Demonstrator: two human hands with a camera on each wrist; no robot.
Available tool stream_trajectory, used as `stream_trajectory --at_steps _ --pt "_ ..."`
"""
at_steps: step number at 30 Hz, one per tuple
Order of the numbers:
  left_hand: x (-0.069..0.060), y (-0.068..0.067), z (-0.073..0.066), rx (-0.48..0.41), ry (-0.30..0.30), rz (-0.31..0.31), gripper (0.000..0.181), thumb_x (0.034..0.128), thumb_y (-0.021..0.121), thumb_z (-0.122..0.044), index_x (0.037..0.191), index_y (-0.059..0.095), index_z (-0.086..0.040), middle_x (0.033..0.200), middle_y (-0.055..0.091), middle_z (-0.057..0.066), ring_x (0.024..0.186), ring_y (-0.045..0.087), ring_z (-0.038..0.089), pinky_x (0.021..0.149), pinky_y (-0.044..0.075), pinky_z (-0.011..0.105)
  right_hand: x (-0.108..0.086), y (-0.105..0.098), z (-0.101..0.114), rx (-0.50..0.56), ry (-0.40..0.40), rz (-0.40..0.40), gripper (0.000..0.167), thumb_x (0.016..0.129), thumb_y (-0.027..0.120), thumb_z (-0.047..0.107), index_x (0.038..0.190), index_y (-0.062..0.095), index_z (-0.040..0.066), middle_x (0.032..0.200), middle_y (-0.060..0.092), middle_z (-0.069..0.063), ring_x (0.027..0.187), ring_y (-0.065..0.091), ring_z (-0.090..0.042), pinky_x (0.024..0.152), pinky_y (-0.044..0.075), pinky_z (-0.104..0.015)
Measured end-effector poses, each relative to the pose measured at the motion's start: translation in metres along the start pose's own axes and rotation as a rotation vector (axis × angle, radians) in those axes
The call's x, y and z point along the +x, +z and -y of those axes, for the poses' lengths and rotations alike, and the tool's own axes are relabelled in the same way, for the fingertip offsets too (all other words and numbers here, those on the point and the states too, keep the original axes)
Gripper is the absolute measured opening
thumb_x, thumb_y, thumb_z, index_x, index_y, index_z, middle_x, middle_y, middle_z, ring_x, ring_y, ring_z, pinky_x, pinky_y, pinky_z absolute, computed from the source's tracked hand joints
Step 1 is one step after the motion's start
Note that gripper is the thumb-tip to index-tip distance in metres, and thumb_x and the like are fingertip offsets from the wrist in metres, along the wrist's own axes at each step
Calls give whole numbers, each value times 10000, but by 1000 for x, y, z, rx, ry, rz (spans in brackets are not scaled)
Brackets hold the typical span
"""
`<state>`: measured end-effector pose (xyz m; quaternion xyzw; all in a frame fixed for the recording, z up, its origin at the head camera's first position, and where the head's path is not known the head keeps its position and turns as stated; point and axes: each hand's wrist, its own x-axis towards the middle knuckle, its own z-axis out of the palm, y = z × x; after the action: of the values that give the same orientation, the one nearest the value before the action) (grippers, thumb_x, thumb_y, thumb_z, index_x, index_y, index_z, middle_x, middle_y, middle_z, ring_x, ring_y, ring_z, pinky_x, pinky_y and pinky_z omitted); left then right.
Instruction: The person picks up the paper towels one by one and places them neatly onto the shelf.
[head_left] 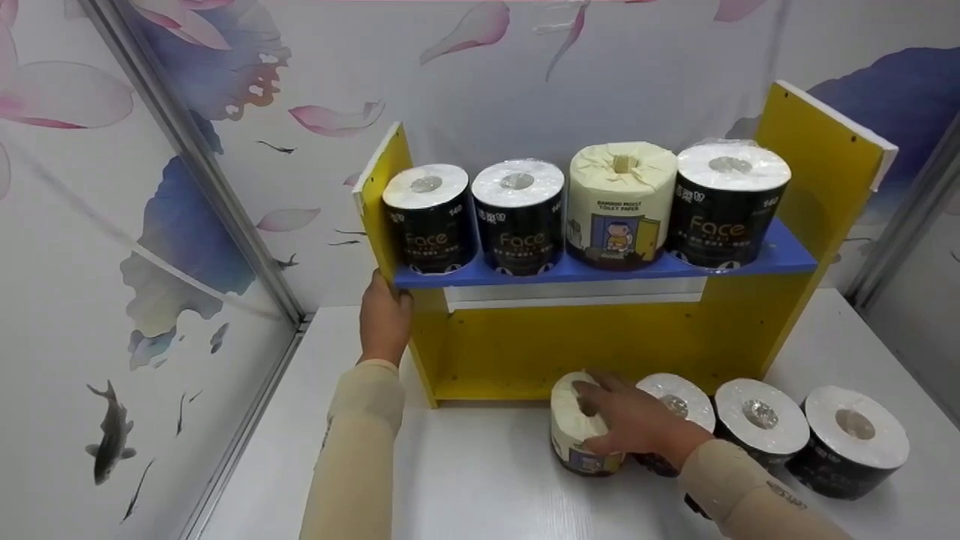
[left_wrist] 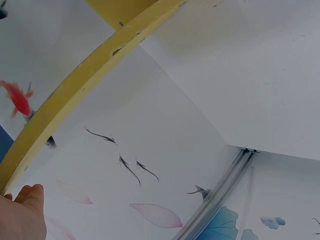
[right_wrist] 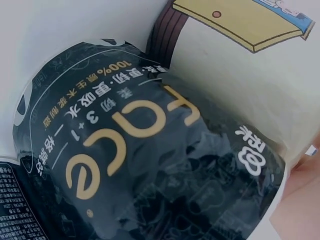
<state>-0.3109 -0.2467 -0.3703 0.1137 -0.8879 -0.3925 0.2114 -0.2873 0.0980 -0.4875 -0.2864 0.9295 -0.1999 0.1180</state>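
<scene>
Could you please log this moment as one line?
left hand: holds yellow side panel; right hand: grips lower cream roll; blue shelf: four rolls; tabletop: three dark-wrapped rolls alongside

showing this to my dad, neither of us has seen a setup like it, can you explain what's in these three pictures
There's no machine here: a person is working with two bare hands and wearing cameras. The biggest picture comes from a camera on the head, looking forward and down; the other two come from the wrists.

The left hand holds the left side of a yellow-and-blue shelf. The right hand grips a cream-wrapped paper roll low in front of it. To its right, three dark-wrapped rolls stand on the white table. Four more rolls stand on the blue board: three dark, one cream.

The left wrist picture shows mostly patterned wall and a yellow edge; the right shows a "Face" label up close.
</scene>
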Motion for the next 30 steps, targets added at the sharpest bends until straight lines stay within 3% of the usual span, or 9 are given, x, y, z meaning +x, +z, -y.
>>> stream_trajectory --at_steps 11,22,30 --pt "-1 2 3 -18 15 -9 403 947 501 -69 1337 449 15 1253 589 174 1142 568 291 974 440 450 3 5 2 -16 -32 -37 874 729 762 435 1462 411 114 1501 316 -235 1262 460 -400 945 454 -521" --pt "-4 0 1 -37 -33 19 439 963 498 -91 1388 408 -22 1317 554 139 1197 533 264 1030 409 442 2 9 1 -26 -67 -77 840 740 764 424 1440 435 97 1468 358 -241 1282 428 -424 943 453 -528" --pt "-3 0 0 -46 -21 17 436 963 495 -85 1385 407 -19 1310 556 141 1182 536 265 1022 414 441 2 11 2 -59 -98 -142 798 722 778 393 1400 482 92 1406 435 -224 1192 502 -383 879 489 -498"
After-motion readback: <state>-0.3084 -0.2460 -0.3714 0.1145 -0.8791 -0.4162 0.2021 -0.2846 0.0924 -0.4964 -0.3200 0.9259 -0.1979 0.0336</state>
